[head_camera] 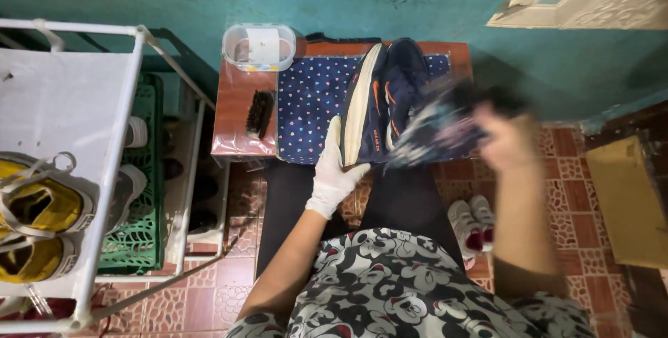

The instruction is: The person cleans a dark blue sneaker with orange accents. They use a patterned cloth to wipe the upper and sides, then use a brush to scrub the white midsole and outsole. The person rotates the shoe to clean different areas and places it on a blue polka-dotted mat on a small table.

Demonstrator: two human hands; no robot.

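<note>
Her gloved left hand [334, 171] grips the navy sneaker [379, 101], steadying it on the tabletop [236, 101], while her blurred right hand [504, 140] clutches a cloth [435, 129] against it.

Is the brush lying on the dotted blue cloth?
No. The brush lies on the bare table, left of the cloth.

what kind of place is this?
Likely a home corner used for shoe cleaning: a white shoe rack holding yellow sneakers, patterned tile floor, and a small table with a brush.
</note>
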